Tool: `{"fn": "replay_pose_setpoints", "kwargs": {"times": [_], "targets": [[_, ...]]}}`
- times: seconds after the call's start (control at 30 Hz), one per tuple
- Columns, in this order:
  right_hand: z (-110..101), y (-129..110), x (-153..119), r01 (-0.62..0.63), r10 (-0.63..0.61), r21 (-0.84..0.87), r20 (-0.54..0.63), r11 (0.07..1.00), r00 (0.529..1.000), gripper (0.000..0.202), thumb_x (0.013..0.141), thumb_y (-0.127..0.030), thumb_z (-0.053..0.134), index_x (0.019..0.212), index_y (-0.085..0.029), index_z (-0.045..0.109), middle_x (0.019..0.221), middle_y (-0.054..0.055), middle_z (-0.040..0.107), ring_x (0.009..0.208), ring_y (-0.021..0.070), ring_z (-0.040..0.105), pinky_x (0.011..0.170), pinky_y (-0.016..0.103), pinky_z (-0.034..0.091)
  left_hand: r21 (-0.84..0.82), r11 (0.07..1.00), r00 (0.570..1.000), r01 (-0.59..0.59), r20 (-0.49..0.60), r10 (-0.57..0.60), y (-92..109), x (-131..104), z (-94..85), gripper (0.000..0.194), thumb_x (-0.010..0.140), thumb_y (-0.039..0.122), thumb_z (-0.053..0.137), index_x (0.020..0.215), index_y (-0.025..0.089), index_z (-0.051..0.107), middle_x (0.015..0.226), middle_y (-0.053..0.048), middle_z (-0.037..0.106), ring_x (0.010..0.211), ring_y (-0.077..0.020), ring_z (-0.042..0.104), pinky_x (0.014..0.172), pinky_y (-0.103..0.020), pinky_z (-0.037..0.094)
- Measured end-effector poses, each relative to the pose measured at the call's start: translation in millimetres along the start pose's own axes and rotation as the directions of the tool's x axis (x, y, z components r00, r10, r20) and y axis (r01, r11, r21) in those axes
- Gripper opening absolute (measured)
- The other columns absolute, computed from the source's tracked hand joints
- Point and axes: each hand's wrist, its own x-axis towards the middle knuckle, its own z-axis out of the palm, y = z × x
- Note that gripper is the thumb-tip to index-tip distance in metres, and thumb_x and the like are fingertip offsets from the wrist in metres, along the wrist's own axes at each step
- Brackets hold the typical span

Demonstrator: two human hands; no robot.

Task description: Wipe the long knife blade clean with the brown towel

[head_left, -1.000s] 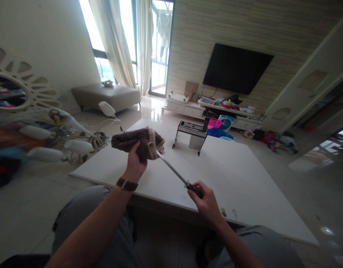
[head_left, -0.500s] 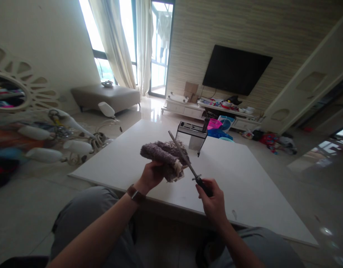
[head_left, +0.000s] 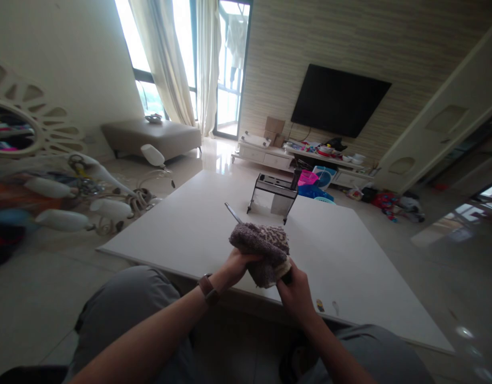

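My left hand (head_left: pixel 235 268) grips a fuzzy grey-brown cloth (head_left: pixel 258 242) from its left side, above the front edge of the white table (head_left: pixel 182 218). The cloth lies over the middle of a metal rod (head_left: pixel 232 212), whose tip sticks out at the upper left. My right hand (head_left: pixel 296 288) is closed round the rod's dark handle at the cloth's lower right; the handle is mostly hidden. Beyond the cloth stands a knife block (head_left: pixel 275 194) with clear sides and a dark handle in it.
Two small items, one a yellow and dark figure (head_left: pixel 320 305), lie by the table's front edge at right. A lamp with white shades (head_left: pixel 65 221) is at the left. A pink basket (head_left: pixel 307 177) stands behind the table.
The cloth has moved right and down with my left hand and now covers the rod's middle. My right hand has come slightly left and lower, bringing the handle against the cloth.
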Motion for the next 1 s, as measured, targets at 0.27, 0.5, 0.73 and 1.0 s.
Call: {"fn": "replay_pose_setpoints", "kwargs": {"times": [0.27, 0.5, 0.73, 1.0], "targets": [[-3.8, -7.9, 8.0, -0.043, 0.042, 0.032, 0.043, 0.999, 0.998, 0.015, 0.091, -0.032, 0.064, 0.099, -0.02, 0.064, 0.075, 0.0, 0.068, 0.064, 0.0149, 0.057, 0.062, 0.024, 0.042, -0.096, 0.991, 0.983, -0.095, -0.165, 0.078, 30.0, 7.8, 8.0, 0.049, 0.049, 0.013, 0.088, 0.096, 0.013, 0.075, 0.097, -0.008, 0.077, 0.095, -0.0271, 0.07, 0.095, -0.042, 0.053], [-5.0, -5.5, 4.6, -0.036, 0.036, -0.008, 0.072, 0.999, 0.997, 0.015, 0.092, -0.035, 0.065, 0.098, -0.021, 0.065, 0.071, -0.001, 0.069, 0.059, 0.0144, 0.056, 0.059, 0.025, 0.041, -0.214, 0.939, 0.924, -0.271, -0.33, 0.191, 64.7, 27.5, -8.2, 0.042, 0.052, 0.009, 0.082, 0.093, 0.016, 0.072, 0.089, -0.004, 0.077, 0.081, -0.0209, 0.071, 0.079, -0.032, 0.057], [-10.1, -2.9, -0.2, -0.043, 0.046, -0.039, 0.065, 0.998, 0.997, 0.015, 0.09, -0.035, 0.067, 0.098, -0.022, 0.066, 0.074, 0.0, 0.071, 0.06, 0.0145, 0.058, 0.059, 0.025, 0.043, -0.306, 0.869, 0.838, -0.39, -0.508, 0.198, 104.4, 39.2, -27.0, 0.017, 0.07, 0.008, 0.065, 0.084, 0.013, 0.071, 0.08, -0.004, 0.076, 0.072, -0.016, 0.071, 0.073, -0.026, 0.059], [-22.9, -2.3, 3.9, -0.154, 0.156, 0.024, -0.128, 0.988, 0.979, 0.028, 0.091, -0.042, 0.065, 0.105, -0.018, 0.068, 0.082, 0.005, 0.071, 0.071, 0.018, 0.063, 0.065, 0.028, 0.048, -0.371, 0.869, 0.875, -0.328, -0.465, 0.132, 99.1, 31.1, -31.4, 0.022, 0.069, 0.008, 0.065, 0.088, 0.016, 0.073, 0.086, -0.003, 0.078, 0.077, -0.0175, 0.072, 0.075, -0.028, 0.06]]}}
